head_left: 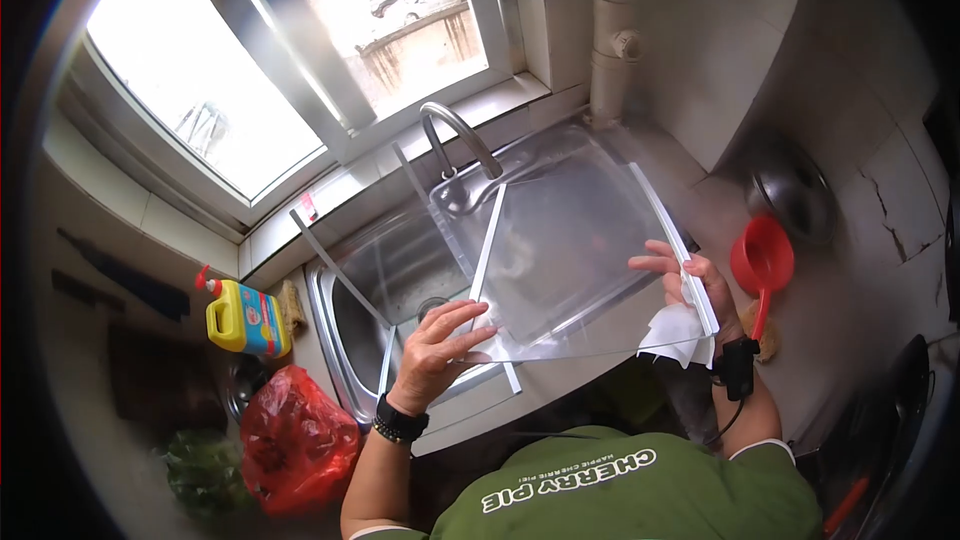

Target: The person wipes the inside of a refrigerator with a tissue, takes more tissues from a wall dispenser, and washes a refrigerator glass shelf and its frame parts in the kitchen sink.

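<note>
A clear flat panel with white edge strips, like a fridge shelf (585,260), is held tilted over the steel sink. My left hand (435,350) grips its near left corner, fingers stretched along the white strip. My right hand (692,280) is closed around the right strip, with some fingers apart from it. A crumpled white paper or cloth (677,335) hangs beneath my right hand; how it is held is partly hidden. Another clear panel with grey strips (342,268) leans in the left basin (325,310).
A curved faucet (460,135) stands behind the sink, below the window. On the left are a yellow pump bottle (245,318), a sponge (291,308) and a red plastic bag (298,440). To the right lie a red ladle (762,258) and a metal lid or bowl (795,190).
</note>
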### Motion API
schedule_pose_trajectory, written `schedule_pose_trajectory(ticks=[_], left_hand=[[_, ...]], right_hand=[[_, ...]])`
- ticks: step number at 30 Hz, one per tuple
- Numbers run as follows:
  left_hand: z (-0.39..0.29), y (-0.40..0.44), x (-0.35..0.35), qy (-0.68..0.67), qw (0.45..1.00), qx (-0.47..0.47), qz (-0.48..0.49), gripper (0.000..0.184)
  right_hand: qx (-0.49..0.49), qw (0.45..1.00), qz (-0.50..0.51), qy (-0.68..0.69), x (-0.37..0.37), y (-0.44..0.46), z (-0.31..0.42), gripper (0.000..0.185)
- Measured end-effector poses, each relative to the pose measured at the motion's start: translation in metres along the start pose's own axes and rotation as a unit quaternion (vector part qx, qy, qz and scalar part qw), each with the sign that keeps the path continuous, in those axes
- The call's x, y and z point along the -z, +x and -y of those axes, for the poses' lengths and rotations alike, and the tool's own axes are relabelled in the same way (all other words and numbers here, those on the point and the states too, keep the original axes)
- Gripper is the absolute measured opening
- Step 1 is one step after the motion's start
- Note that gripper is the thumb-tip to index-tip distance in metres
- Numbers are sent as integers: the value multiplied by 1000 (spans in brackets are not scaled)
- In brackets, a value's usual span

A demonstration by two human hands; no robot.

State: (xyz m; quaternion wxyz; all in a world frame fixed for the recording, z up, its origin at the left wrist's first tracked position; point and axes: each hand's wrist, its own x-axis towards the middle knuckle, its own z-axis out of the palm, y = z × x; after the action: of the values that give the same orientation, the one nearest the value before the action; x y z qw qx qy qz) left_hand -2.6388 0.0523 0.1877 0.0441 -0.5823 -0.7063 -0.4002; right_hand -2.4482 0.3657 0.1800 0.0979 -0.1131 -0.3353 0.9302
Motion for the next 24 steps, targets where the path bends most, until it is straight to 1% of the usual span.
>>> schedule_pose_trajectory(ticks=[2, 3, 6, 7, 8, 10, 11, 12, 14, 16, 19, 22, 23, 24], left_hand=[[2, -5, -5, -2, 1000, 11, 16, 47], [3, -8, -3, -3, 998, 15, 55, 58], [6, -11, -4, 45, 993, 41, 97, 66], [14, -12, -2, 27, 992, 57, 113, 69], [23, -14, 1, 44, 990, 79, 105, 68], [44, -11, 8, 29, 985, 164, 35, 59], [68, -12, 9, -15, 978, 210, -10, 49], [96, -14, 8, -60, 964, 254, -55, 39], [145, 0, 6, -140, 908, 368, -142, 27], [175, 27, 6, -172, 892, 383, -167, 25], [228, 58, -8, -224, 870, 417, -138, 25], [257, 76, -24, -182, 910, 370, -38, 25], [264, 77, -26, -209, 904, 373, -18, 25], [266, 78, -28, -188, 907, 375, -11, 24]], right_hand=[[0, 999, -5, -37, -1, 2, 0, 59], [-2, 999, -5, -54, 2, 3, 1, 60], [-1, 995, -24, -99, 2, 3, 0, 63], [0, 994, -21, -103, 5, 2, 0, 64], [2, 994, -16, -108, 6, 4, 0, 64], [-2, 994, -21, -110, 5, 8, 2, 65], [-2, 994, -24, -107, 5, 5, 1, 65], [-1, 994, -29, -104, 6, 2, -1, 65], [-11, 995, -16, -97, 8, 3, 0, 66], [-14, 994, -7, -104, 7, 4, 1, 66], [-18, 994, -18, -105, 4, 4, 2, 66], [-26, 995, -25, -88, 5, 5, 2, 67], [-30, 997, -15, -75, 9, 6, 2, 66], [-34, 997, -14, -74, 11, 7, 3, 66]])
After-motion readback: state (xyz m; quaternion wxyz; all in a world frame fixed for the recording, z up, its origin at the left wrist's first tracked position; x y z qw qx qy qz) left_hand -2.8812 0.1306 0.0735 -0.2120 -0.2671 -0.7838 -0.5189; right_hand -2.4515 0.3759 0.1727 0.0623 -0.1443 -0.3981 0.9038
